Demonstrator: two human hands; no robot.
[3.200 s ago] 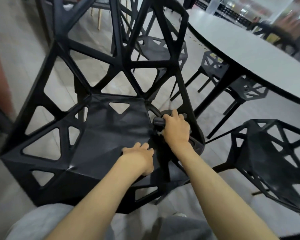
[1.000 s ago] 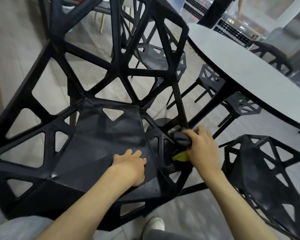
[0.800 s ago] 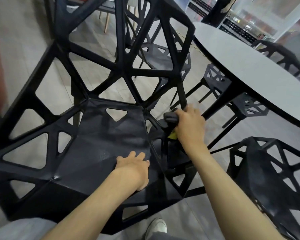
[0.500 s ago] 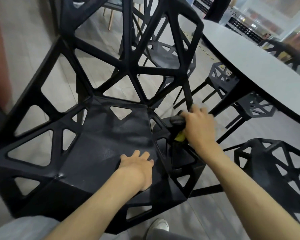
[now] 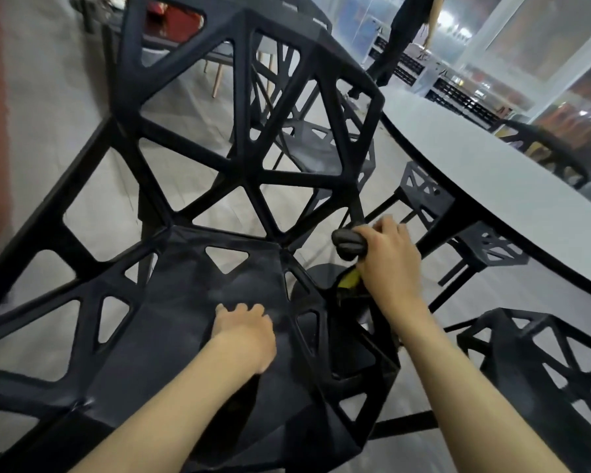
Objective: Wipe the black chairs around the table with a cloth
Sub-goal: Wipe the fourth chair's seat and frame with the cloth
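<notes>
A dark grey bunched cloth (image 5: 349, 244) is gripped in the right hand (image 5: 388, 259) against the black lattice plastic chair (image 5: 191, 302)'s side strut; the left hand (image 5: 244, 331) is spread flat on its seat. Hard rubbing could tip the braced chair.

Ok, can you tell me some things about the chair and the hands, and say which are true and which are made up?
1. The right hand grips a dark bunched cloth against the chair's right rear strut. True.
2. The left hand is lifted off the chair. False: it rests on the seat.
3. The chair being wiped is white. False: it is black, with triangular cut-outs.
4. A grey table stands to the right of the chair. True.
5. The left hand holds a second cloth. False: nothing shows in it.
</notes>
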